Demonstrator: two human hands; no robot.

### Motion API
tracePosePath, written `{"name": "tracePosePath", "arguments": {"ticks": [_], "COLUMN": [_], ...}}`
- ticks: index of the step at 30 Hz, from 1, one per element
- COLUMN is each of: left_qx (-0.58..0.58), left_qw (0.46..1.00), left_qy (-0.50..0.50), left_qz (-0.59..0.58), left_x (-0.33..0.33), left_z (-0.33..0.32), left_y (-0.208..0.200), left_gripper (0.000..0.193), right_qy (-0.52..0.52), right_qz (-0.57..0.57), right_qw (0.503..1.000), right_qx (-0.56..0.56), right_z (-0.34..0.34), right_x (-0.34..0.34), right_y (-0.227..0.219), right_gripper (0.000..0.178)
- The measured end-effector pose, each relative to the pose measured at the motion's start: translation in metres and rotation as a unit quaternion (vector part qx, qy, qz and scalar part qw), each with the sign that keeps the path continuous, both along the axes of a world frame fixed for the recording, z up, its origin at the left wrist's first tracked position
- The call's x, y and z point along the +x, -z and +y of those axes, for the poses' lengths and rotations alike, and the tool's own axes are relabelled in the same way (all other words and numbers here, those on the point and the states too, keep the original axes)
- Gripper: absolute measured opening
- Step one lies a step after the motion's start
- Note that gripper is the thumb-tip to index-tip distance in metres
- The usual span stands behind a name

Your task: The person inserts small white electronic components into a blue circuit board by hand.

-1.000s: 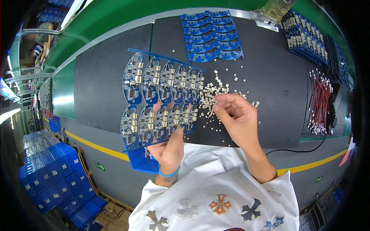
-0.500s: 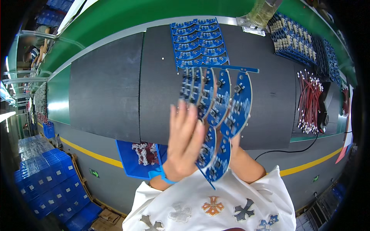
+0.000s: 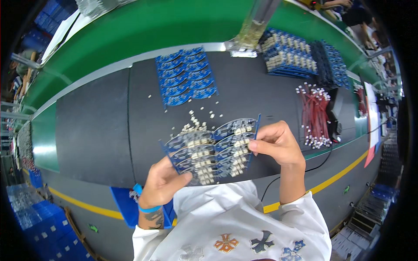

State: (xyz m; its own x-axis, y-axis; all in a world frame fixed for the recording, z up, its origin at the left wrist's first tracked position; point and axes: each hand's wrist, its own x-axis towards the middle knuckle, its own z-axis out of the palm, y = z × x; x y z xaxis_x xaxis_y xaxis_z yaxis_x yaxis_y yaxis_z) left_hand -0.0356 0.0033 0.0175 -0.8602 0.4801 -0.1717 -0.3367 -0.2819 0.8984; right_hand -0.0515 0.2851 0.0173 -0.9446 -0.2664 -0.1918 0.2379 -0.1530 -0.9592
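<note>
Between my two hands is a blue circuit board panel (image 3: pixel 214 150), made of curved boards joined in two columns and carrying rows of small cream connectors. My left hand (image 3: pixel 164 179) pinches its lower left edge, the thumb on top. At the right edge my right hand (image 3: pixel 278 144) grips it between thumb and fingers. The panel is held tilted over the front of the black mat. Just beyond it, loose cream connectors (image 3: pixel 193 126) lie scattered. Farther back, a similar blue circuit board panel (image 3: pixel 186 77) lies flat on the mat, with no cream connectors visible on it.
Stacked circuit boards with cream connectors (image 3: pixel 289 54) stand at the back right. Nearer lies a bundle of red cables (image 3: pixel 315 115) with white plugs. A clear-wrapped post (image 3: pixel 252 30) rises at the back edge. Below the table's front edge sits a blue bin (image 3: pixel 124 206).
The panel has been turned over and lowered, and its connector side now shows. My left hand went from lying against it to pinching its edge. Loose connectors now lie on the mat.
</note>
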Motion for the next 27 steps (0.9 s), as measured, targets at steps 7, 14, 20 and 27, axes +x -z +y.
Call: {"name": "tracePosePath", "arguments": {"ticks": [7, 14, 20, 27], "left_qx": [-0.465, -0.566, -0.577, -0.53], "left_qw": [0.785, 0.695, 0.669, 0.698], "left_qy": [-0.167, -0.121, -0.128, -0.114], "left_qz": [0.373, 0.427, 0.45, 0.468], "left_x": [-0.085, -0.105, -0.103, -0.098], "left_z": [-0.021, -0.02, -0.017, -0.019], "left_y": [0.043, 0.065, 0.062, 0.061], "left_gripper": [0.044, 0.043, 0.039, 0.035], "right_qy": [0.309, 0.436, 0.444, 0.485], "right_qz": [0.054, 0.032, 0.016, 0.065], "right_qw": [0.929, 0.881, 0.885, 0.852], "right_qx": [-0.193, -0.18, -0.137, 0.188], "right_z": [0.092, 0.133, 0.143, 0.134], "right_x": [-0.011, -0.078, -0.104, -0.075], "right_y": [-0.002, 0.018, 0.029, 0.018], "right_gripper": [0.016, 0.01, 0.011, 0.023]}}
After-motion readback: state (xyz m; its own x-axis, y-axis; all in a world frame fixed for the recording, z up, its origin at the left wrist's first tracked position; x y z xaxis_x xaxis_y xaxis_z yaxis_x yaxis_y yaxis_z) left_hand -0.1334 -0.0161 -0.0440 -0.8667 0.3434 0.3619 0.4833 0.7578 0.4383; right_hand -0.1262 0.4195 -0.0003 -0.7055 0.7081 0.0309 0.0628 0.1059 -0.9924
